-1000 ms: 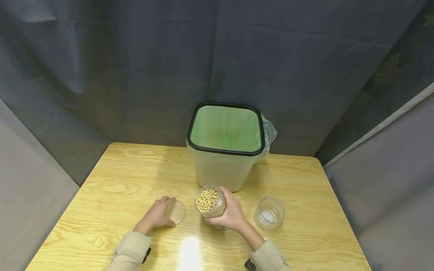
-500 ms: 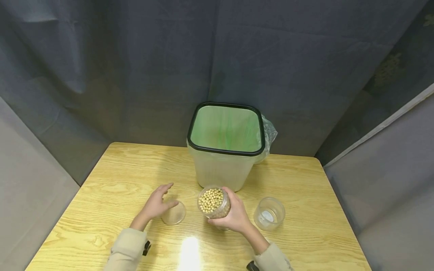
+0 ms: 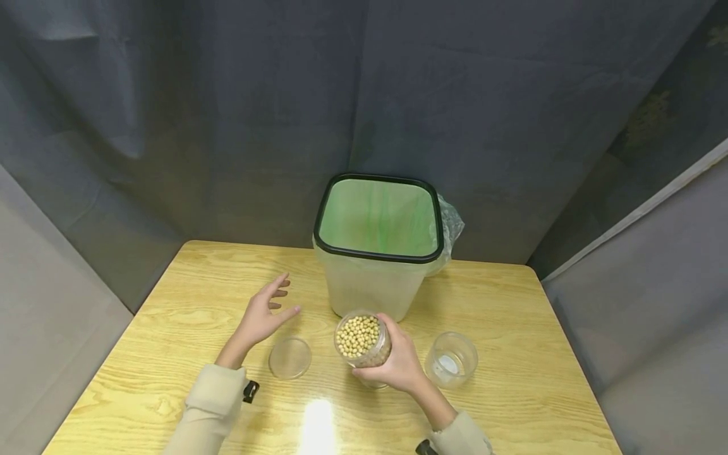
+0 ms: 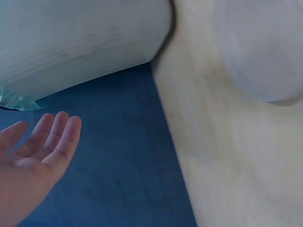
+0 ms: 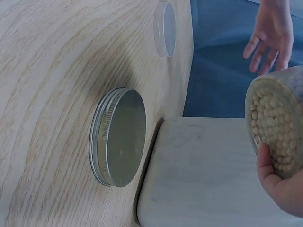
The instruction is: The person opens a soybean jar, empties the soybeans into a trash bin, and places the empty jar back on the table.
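Note:
My right hand (image 3: 400, 360) grips a clear jar (image 3: 375, 357) filled with round yellow soybeans (image 3: 357, 336), its open mouth tilted toward the left. In the right wrist view the thumb presses against the jar's bottom (image 5: 272, 123), with beans showing through it. My left hand (image 3: 261, 316) is raised with fingers spread and holds nothing. A round clear plastic lid (image 3: 290, 357) lies on the table just below that hand. Under the jar, a silver screw lid (image 5: 118, 137) rests on the table, mostly hidden in the head view.
A bin (image 3: 370, 281) with a black rim and green liner bag stands behind the jar, some loose bag hanging at its right. To the right is a clear round container (image 3: 452, 360) on the wooden table (image 3: 512, 404). Dark curtain (image 3: 256, 126) hangs along the back.
My left hand has let go of the clear plastic lid, lifted and moved away toward the back. The right hand has shifted the jar slightly to the right.

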Tool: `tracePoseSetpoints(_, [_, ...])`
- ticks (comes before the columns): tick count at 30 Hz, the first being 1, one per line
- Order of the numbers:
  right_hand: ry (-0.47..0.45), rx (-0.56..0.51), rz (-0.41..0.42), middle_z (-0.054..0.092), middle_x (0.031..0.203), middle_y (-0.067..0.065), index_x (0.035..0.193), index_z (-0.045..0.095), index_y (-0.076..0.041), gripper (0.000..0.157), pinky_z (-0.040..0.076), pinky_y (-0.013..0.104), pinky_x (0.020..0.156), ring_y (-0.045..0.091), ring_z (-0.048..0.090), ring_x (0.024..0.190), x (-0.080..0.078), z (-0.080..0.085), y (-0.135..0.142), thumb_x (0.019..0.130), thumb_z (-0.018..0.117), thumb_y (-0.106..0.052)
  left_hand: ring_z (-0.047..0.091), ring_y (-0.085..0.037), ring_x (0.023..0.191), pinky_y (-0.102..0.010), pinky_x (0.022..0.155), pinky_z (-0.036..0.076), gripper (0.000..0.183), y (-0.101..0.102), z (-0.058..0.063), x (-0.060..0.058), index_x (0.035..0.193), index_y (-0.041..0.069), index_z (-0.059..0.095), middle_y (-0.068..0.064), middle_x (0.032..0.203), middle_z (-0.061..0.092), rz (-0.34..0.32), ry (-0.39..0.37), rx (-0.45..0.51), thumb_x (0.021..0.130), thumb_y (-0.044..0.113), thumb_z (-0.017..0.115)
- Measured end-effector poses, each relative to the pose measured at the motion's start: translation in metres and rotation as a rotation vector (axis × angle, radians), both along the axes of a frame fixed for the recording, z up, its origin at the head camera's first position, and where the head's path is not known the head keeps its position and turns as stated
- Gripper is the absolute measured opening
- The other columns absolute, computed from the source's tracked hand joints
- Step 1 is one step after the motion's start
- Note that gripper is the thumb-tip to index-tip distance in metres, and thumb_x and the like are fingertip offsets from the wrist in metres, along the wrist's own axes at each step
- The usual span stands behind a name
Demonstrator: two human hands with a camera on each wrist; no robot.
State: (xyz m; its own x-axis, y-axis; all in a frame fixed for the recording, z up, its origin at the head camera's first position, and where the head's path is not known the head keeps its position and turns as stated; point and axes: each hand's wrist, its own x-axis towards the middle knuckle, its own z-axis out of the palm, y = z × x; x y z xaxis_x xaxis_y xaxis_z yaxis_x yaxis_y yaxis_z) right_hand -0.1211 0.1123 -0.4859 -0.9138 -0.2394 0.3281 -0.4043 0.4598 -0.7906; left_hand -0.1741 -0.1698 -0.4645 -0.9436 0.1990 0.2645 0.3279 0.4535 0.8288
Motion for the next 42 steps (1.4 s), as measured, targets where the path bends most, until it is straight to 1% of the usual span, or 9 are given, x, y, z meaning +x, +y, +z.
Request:
tracePoseSetpoints(6, [0.003, -0.002, -0.006, 0.058, 0.11, 0.009, 0.124, 0.045, -0.008, 0.089, 0.046, 0.045, 0.08, 0.026, 0.057, 0.097, 0.001, 0.002, 0.002, 0.047, 0.087, -0.025, 0.046, -0.04, 0.112, -0.053, 0.086, 0.042, 0.081, 0.006, 0.021, -0.013, 0.144, 0.002, 0.021, -0.023, 0.135, 0.036, -0.003, -0.013, 0.13, 0.08, 0.008, 0.07])
tracePoseSetpoints(11, [0.017, -0.01, -0.003, 0.058, 0.11, 0.008, 0.125, 0.045, -0.007, 0.09, 0.045, 0.047, 0.081, 0.026, 0.056, 0.097, 0.002, 0.003, 0.002, 0.047, 0.088, -0.025, 0.043, -0.036, 0.116, -0.05, 0.089, 0.041, 0.088, 0.011, 0.038, -0.025, 0.147, 0.013, 0.012, -0.017, 0.142, 0.028, -0.001, -0.019, 0.165, 0.081, 0.013, 0.069])
tracePoseSetpoints(15, [0.022, -0.008, -0.009, 0.058, 0.11, 0.009, 0.125, 0.044, -0.007, 0.092, 0.046, 0.047, 0.08, 0.027, 0.056, 0.097, 0.002, 0.004, 0.003, 0.047, 0.088, -0.025, 0.041, -0.038, 0.118, -0.052, 0.09, 0.04, 0.09, 0.017, 0.049, -0.034, 0.147, 0.016, 0.01, -0.016, 0.144, 0.025, -0.009, -0.009, 0.197, 0.081, 0.014, 0.069])
tracePoseSetpoints(21, [0.023, -0.004, -0.01, 0.058, 0.11, 0.009, 0.125, 0.044, -0.007, 0.092, 0.046, 0.045, 0.08, 0.026, 0.056, 0.097, 0.002, 0.007, 0.004, 0.046, 0.088, -0.025, 0.042, -0.038, 0.118, -0.049, 0.091, 0.04, 0.087, 0.027, 0.069, -0.045, 0.147, 0.015, 0.013, -0.016, 0.143, 0.025, -0.011, -0.007, 0.218, 0.081, 0.011, 0.069])
tracePoseSetpoints(28, [0.009, 0.001, -0.019, 0.058, 0.111, 0.01, 0.127, 0.043, -0.007, 0.093, 0.045, 0.047, 0.081, 0.029, 0.055, 0.098, 0.003, 0.009, 0.005, 0.047, 0.088, -0.024, 0.042, -0.042, 0.116, -0.048, 0.089, 0.042, 0.08, 0.044, 0.104, -0.04, 0.145, 0.003, 0.016, -0.023, 0.141, 0.027, -0.02, 0.009, 0.187, 0.082, 0.005, 0.066])
tracePoseSetpoints(32, [0.001, 0.004, -0.02, 0.057, 0.111, 0.011, 0.127, 0.044, -0.007, 0.094, 0.044, 0.048, 0.082, 0.029, 0.055, 0.098, 0.003, 0.01, 0.005, 0.046, 0.088, -0.024, 0.043, -0.037, 0.117, -0.05, 0.091, 0.039, 0.081, 0.043, 0.091, -0.055, 0.146, 0.012, 0.018, -0.018, 0.142, 0.028, -0.009, -0.013, 0.163, 0.082, 0.014, 0.067])
tracePoseSetpoints(36, [-0.004, 0.003, -0.023, 0.056, 0.113, 0.012, 0.128, 0.042, -0.006, 0.095, 0.045, 0.05, 0.081, 0.032, 0.055, 0.099, 0.004, 0.014, 0.006, 0.046, 0.088, -0.024, 0.037, -0.035, 0.122, -0.051, 0.095, 0.035, 0.081, 0.041, 0.078, -0.068, 0.146, 0.025, 0.018, -0.012, 0.144, 0.028, -0.015, -0.052, 0.135, 0.082, 0.027, 0.067])
tracePoseSetpoints(39, [-0.002, -0.009, -0.023, 0.055, 0.114, 0.015, 0.129, 0.041, -0.004, 0.096, 0.045, 0.051, 0.081, 0.034, 0.054, 0.1, 0.004, 0.017, 0.008, 0.047, 0.088, -0.023, 0.032, -0.038, 0.126, -0.049, 0.097, 0.034, 0.079, 0.043, 0.078, -0.072, 0.146, 0.025, 0.019, -0.013, 0.145, 0.029, -0.025, -0.074, 0.114, 0.083, 0.029, 0.066])
tracePoseSetpoints(42, [0.014, -0.026, -0.018, 0.055, 0.115, 0.015, 0.128, 0.042, -0.005, 0.095, 0.045, 0.051, 0.082, 0.033, 0.054, 0.101, 0.003, 0.02, 0.011, 0.047, 0.088, -0.021, 0.031, -0.038, 0.127, -0.047, 0.098, 0.034, 0.077, 0.047, 0.081, -0.073, 0.146, 0.018, 0.022, -0.016, 0.145, 0.028, -0.035, -0.075, 0.113, 0.083, 0.026, 0.066])
